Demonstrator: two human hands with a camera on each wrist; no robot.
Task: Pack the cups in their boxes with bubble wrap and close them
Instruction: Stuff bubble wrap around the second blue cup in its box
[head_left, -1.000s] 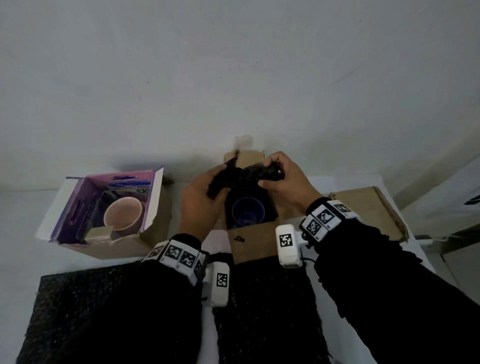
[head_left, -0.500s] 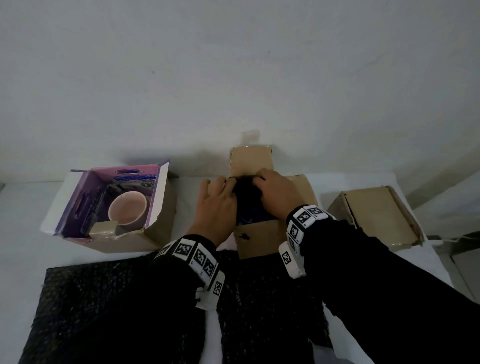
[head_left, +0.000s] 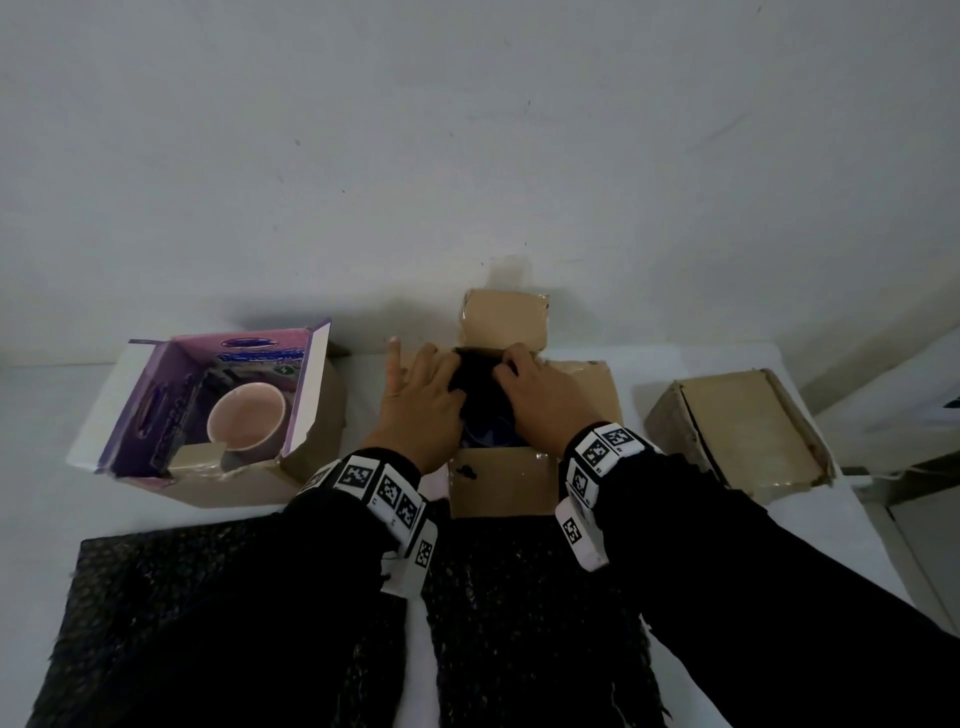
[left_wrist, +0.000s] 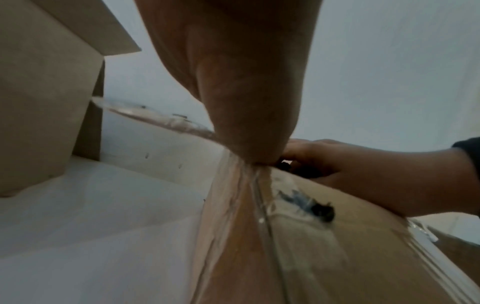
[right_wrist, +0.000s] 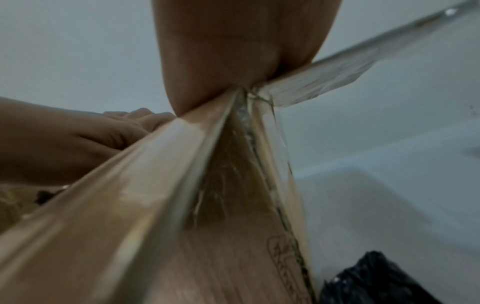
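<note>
I see a plain brown cardboard box (head_left: 501, 488) at centre with black wrap (head_left: 475, 376) stuffed in it. At left, a box with purple lining (head_left: 156, 410) holds a pale pink cup (head_left: 248, 423). Black bubble wrap sheets (head_left: 540, 623) fill the lower frame. My wristbands (head_left: 382, 488) are white with black square markers.

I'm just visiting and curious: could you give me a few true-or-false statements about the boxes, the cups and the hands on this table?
1. The pink cup sits in the open purple-lined box. True.
2. The plain brown cardboard box on the right is open. False: it is closed.
3. Both hands are at the black bubble wrap in the middle brown box. True.
4. The left hand holds the pink cup. False: it is at the middle box.
</note>
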